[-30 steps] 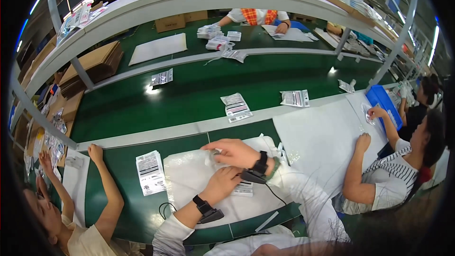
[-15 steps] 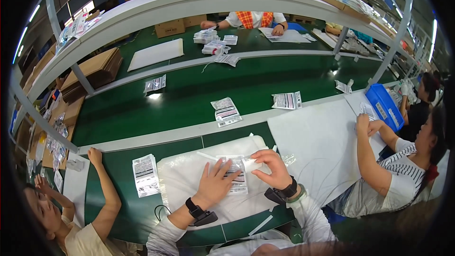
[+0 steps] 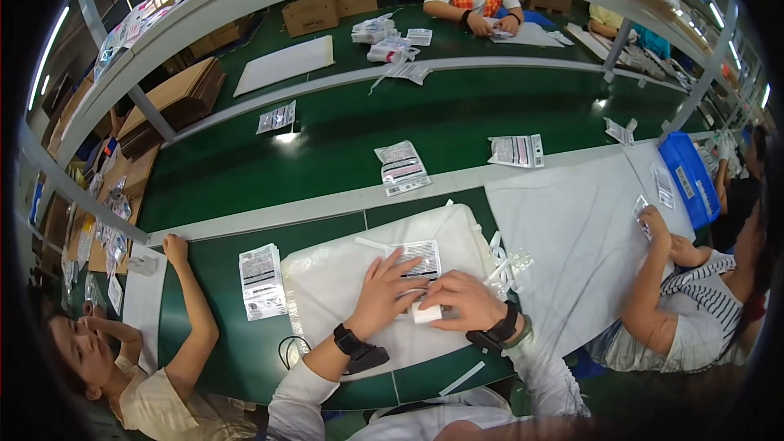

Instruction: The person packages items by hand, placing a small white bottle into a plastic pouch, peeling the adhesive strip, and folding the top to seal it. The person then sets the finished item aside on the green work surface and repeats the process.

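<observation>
My left hand (image 3: 380, 290) lies flat with its fingers spread over a printed packet (image 3: 425, 255), holding it down on the white padded sheet (image 3: 327, 286). Close beside it, my right hand (image 3: 465, 302) is closed on a small white block (image 3: 426, 314), pressed down at the packet's near end. My fingers cover much of the packet's near part. A narrow white strip (image 3: 374, 243) lies at its far left corner. To the left, a stack of similar printed packets (image 3: 263, 282) rests on the green table.
White strips (image 3: 508, 268) lie right of the sheet. Filled packets (image 3: 402, 168) sit along the green belt (image 3: 327, 151) beyond a pale rail. Co-workers sit left, right and across; one person's arm (image 3: 192, 310) reaches onto the table at left. A blue bin (image 3: 688, 180) stands at right.
My right hand has moved nearer, bringing the white block from the packet's right edge to its near end. White strips now show right of the sheet. The whole view has shifted slightly.
</observation>
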Demonstrator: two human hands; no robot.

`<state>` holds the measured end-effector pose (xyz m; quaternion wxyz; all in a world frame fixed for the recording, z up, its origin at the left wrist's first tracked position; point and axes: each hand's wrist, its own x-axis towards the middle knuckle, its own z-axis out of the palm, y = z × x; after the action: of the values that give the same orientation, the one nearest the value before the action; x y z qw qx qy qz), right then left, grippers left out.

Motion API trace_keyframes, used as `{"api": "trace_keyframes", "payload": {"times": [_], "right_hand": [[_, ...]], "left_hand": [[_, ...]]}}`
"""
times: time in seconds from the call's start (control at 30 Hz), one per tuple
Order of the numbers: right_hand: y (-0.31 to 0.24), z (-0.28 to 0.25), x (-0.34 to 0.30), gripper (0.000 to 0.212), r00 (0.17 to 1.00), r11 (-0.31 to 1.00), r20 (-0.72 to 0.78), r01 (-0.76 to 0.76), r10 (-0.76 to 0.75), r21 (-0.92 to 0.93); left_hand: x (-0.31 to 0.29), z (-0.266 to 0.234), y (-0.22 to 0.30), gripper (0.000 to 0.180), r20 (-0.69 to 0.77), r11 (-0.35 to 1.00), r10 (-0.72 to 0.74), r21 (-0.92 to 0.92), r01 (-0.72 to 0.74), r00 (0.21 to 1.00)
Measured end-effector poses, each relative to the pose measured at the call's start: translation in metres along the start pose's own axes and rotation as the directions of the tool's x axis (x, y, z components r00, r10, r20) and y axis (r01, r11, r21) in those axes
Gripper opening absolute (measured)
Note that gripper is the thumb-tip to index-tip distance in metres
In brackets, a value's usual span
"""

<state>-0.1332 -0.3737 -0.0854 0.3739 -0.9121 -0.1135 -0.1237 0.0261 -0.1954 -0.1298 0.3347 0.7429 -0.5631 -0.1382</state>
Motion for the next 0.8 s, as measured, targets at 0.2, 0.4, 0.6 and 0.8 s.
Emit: {"api": "trace_keyframes", "payload": {"times": [0.2,0.4,0.6,0.8], "right_hand": [[0.0,0.008,-0.005,0.041,0.988,0.988,-0.053,-0.146,0.144,-0.043],[0.0,0.015,0.001,0.041,0.969,0.975,-0.124,-0.219,0.215,-0.024],[0.017,0.019,0.011,0.049,0.892,0.898,-0.109,-0.44,0.438,0.013],[0.026,0.007,0.024,0.052,0.895,0.895,-0.051,-0.445,0.444,-0.034]], "left_hand": [[0.002,-0.002,0.011,0.024,-0.113,0.996,0.054,0.078,-0.045,0.992],[0.002,0.002,0.009,0.024,-0.147,0.995,0.084,0.074,-0.073,0.986],[0.003,0.003,0.012,0.031,-0.075,0.988,0.124,0.104,-0.116,0.989],[0.005,0.0,0.015,0.034,-0.129,0.969,0.187,0.189,-0.161,0.974]]}}
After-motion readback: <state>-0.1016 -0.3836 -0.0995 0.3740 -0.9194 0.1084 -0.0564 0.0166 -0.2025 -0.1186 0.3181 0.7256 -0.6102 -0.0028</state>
